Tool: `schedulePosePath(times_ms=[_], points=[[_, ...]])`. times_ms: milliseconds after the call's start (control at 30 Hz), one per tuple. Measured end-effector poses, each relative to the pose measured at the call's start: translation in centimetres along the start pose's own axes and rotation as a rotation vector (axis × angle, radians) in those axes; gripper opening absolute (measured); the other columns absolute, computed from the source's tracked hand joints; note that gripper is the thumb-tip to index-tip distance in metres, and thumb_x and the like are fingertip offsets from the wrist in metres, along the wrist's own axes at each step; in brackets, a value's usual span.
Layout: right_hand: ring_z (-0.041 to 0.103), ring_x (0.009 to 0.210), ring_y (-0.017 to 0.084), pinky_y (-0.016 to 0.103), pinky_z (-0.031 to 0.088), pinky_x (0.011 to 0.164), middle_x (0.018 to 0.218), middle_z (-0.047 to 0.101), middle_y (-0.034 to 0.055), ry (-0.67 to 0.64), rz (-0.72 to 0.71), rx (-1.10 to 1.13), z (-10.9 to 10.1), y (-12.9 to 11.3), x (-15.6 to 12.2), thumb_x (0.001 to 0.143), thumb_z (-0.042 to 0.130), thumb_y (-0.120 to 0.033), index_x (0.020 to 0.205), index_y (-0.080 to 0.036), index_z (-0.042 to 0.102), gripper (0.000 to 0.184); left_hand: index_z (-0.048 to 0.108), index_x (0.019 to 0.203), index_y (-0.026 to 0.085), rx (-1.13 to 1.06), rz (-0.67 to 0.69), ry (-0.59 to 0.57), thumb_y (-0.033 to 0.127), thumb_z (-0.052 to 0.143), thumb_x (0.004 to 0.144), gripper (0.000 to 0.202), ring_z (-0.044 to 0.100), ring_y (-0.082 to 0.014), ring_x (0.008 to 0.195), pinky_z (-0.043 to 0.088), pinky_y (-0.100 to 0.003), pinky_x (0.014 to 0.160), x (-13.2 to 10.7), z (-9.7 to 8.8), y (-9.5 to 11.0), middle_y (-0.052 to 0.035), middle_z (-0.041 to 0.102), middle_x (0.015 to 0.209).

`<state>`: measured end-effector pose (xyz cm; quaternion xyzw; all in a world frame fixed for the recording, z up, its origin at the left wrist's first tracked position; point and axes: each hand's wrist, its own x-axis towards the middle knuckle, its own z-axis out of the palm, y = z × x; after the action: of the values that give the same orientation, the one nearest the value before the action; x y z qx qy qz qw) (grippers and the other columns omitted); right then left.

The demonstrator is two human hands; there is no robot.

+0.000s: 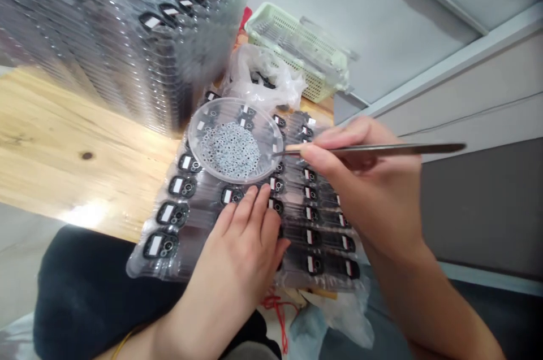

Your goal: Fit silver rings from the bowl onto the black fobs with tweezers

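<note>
Tweezers (382,149) are pinched in my right hand (373,173), their tip at the right rim of a round clear plastic container (195,148). Inside it lies a heap of small grey ring-like parts (231,150). My left hand (248,241) rests palm down just in front of the container, fingers stretched out over a clear plastic tray (186,264). Rows of small black parts with white labels (167,213) sit in the tray's pockets. The container stands on this tray. What lies under my left palm is hidden.
A tall stack of filled clear trays (127,49) stands at the back left on the wooden table (55,122). Behind the container are a crumpled plastic bag (271,89) and a pale green basket (297,26). Red string (280,315) hangs below the front edge.
</note>
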<state>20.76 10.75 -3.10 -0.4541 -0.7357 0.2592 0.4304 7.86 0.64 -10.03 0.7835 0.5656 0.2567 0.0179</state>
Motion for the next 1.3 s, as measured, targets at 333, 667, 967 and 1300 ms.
schedulePosePath(times_ms=[333,667,967,1300], points=[[0.062,0.06,0.014,0.024,0.05,0.052,0.066,0.063,-0.0019,-0.052,0.345,0.041,-2.5,3.7,-6.6,0.077,0.075,-0.025,0.069,-0.022,0.061,0.016,0.053,0.12,0.0,0.038,0.144,-0.071,0.028,0.036,0.1,0.038,0.057,-0.033,0.125,0.05,-0.052,0.102,0.4,-1.2,-0.5,-0.0247,0.06,0.131],[0.063,0.067,0.016,0.028,0.051,0.06,0.069,0.065,-0.0014,-0.1,0.296,0.06,-1.7,3.7,-7.0,0.08,0.073,-0.022,0.071,-0.023,0.064,0.012,0.054,0.124,-0.001,0.083,0.206,-0.116,0.028,0.047,0.097,0.039,0.052,-0.0347,0.129,0.049,-0.05,0.105,0.2,-1.4,-0.9,-0.0234,0.057,0.135],[0.063,0.069,0.015,0.028,0.05,0.061,0.069,0.065,-0.0014,-0.117,0.252,0.032,-1.6,3.9,-7.2,0.081,0.073,-0.023,0.072,-0.022,0.063,0.013,0.055,0.122,0.0,0.078,0.204,-0.106,0.029,0.045,0.098,0.04,0.054,-0.0339,0.128,0.05,-0.05,0.104,0.1,-1.3,-1.0,-0.0226,0.058,0.134],[0.065,0.069,0.016,0.029,0.053,0.062,0.071,0.068,-0.0007,-0.136,0.251,0.048,-1.7,3.9,-7.3,0.08,0.074,-0.022,0.073,-0.023,0.064,0.012,0.054,0.125,0.003,0.082,0.175,-0.119,0.031,0.044,0.099,0.04,0.052,-0.0313,0.129,0.048,-0.049,0.106,0.0,-1.3,-1.0,-0.0196,0.056,0.137]])
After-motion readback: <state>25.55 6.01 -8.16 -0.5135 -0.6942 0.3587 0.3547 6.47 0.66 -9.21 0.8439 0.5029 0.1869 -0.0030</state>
